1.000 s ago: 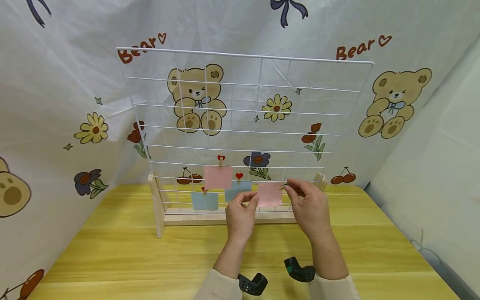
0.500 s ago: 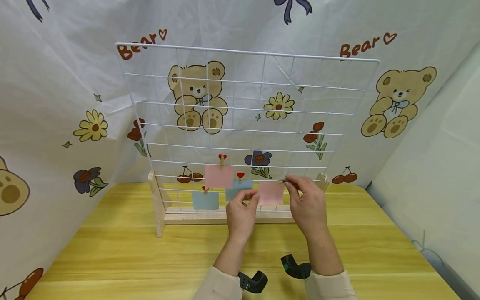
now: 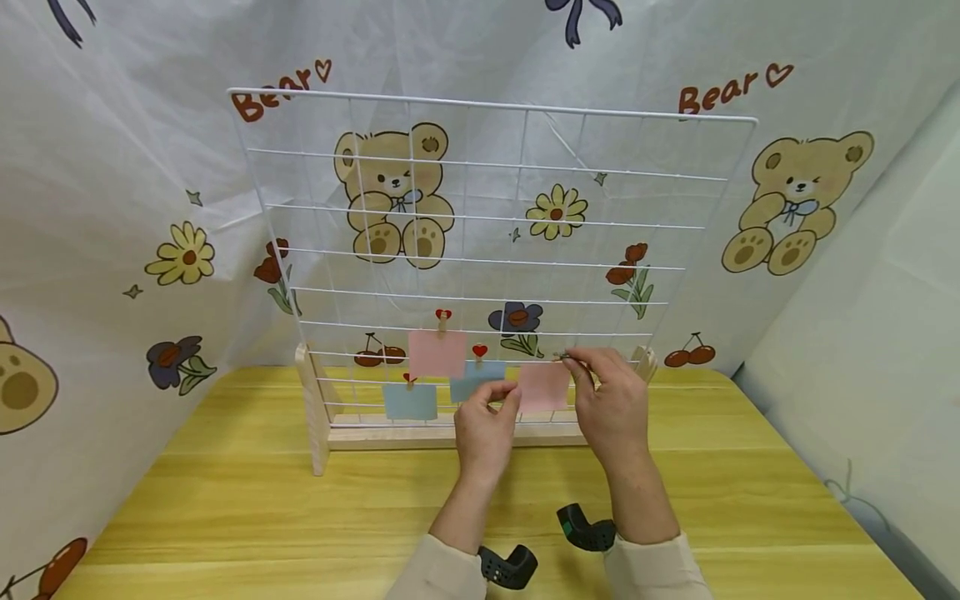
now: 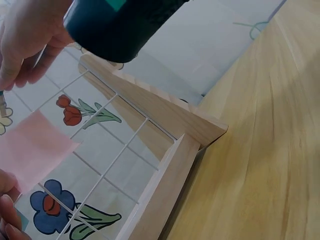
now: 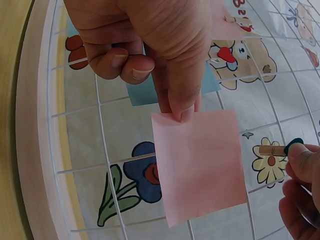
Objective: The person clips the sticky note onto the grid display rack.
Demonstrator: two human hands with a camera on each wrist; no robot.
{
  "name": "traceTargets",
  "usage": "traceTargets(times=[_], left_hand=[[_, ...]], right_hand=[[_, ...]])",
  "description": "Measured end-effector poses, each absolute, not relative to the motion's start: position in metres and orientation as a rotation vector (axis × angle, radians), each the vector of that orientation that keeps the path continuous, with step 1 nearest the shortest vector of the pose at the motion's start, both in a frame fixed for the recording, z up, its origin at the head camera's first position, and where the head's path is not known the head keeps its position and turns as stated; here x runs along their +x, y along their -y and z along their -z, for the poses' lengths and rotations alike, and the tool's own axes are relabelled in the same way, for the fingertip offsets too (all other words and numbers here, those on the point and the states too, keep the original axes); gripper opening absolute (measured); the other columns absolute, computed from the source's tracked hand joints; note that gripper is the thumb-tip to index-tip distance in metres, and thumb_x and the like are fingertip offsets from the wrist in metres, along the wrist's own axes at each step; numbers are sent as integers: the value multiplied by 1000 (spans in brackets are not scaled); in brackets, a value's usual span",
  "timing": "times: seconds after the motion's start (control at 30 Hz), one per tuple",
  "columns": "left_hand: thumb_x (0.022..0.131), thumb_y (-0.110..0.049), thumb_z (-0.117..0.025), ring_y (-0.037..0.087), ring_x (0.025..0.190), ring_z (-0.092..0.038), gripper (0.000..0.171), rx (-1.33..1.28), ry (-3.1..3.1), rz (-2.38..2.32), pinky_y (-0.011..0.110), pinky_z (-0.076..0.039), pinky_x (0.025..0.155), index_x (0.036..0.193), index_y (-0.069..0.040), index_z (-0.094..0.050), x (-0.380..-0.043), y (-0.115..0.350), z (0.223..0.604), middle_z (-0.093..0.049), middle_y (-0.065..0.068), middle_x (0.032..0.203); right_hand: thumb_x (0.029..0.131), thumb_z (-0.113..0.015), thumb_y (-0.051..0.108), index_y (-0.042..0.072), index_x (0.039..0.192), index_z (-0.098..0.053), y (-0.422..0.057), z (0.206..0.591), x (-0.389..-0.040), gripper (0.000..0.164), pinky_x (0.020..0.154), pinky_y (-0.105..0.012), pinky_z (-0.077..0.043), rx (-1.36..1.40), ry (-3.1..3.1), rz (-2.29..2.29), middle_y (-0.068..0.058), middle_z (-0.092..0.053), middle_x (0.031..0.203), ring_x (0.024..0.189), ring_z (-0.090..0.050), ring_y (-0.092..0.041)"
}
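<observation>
Thumb and finger of my left hand (image 3: 483, 425) pinch the left edge of a pink paper square (image 3: 544, 387), held against the lower wire grid (image 3: 480, 262). My right hand (image 3: 611, 408) pinches a small wooden clothespin (image 5: 271, 150) by its dark green end. The clothespin points at the grid just above the paper's upper right corner, apart from the paper in the right wrist view. Left of my hands, another pink square (image 3: 437, 354) and two blue squares, one (image 3: 410, 402) lower and one (image 3: 468, 382) partly behind my left hand, hang from clothespins with red hearts.
The grid stands upright in a wooden base (image 3: 405, 439) on a wood-patterned table (image 3: 247, 517). Behind it hangs a white cloth (image 3: 480, 50) printed with bears and flowers. Black cameras (image 3: 508, 567) sit on both wrists. A thin cord (image 3: 855, 492) lies beyond the table's right edge.
My right hand has shifted slightly left and up with the clothespin, closer over the paper's corner. The left hand and its pink paper have moved a little to the right.
</observation>
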State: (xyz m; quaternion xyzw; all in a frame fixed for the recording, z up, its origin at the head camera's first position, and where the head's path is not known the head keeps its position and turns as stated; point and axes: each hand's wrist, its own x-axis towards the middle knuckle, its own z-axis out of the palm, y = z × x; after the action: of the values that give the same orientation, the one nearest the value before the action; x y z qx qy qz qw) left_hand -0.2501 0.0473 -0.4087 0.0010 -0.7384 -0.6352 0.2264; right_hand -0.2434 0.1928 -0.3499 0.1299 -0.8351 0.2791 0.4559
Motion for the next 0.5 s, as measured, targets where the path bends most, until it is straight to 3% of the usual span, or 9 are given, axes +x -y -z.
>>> traceTargets(times=[0.17,0.37,0.43,0.5], left_hand=[[91,-20,-76,3,52,-48,8,4,2015,1748,22,-39,46,97,-16,-80,-251,-50,410,-78,2,93],[91,-20,-77,5,51,-47,8,6,2010,1759,22,-39,45,97,-16,-80,-250,-52,410,-78,1,93],[91,-20,-77,5,52,-48,8,7,2011,1756,22,-40,46,97,-16,-80,-250,-52,410,-78,1,93],[91,-20,-77,4,53,-48,8,8,2009,1749,22,-40,47,97,-17,-80,-251,-52,410,-78,1,92]], right_hand=[[87,-78,7,2,100,-78,-193,350,-245,14,83,-45,-56,309,2059,-696,-14,-68,104,100,-65,-32],[87,-79,7,2,97,-79,-194,350,-247,11,78,-43,-58,335,2025,-689,-12,-70,97,91,-70,-29],[87,-79,7,2,96,-79,-194,350,-247,10,76,-37,-57,343,2017,-684,-11,-71,96,88,-71,-27],[86,-79,6,3,95,-80,-194,350,-247,9,75,-24,-55,353,2009,-681,-10,-72,95,85,-72,-25]])
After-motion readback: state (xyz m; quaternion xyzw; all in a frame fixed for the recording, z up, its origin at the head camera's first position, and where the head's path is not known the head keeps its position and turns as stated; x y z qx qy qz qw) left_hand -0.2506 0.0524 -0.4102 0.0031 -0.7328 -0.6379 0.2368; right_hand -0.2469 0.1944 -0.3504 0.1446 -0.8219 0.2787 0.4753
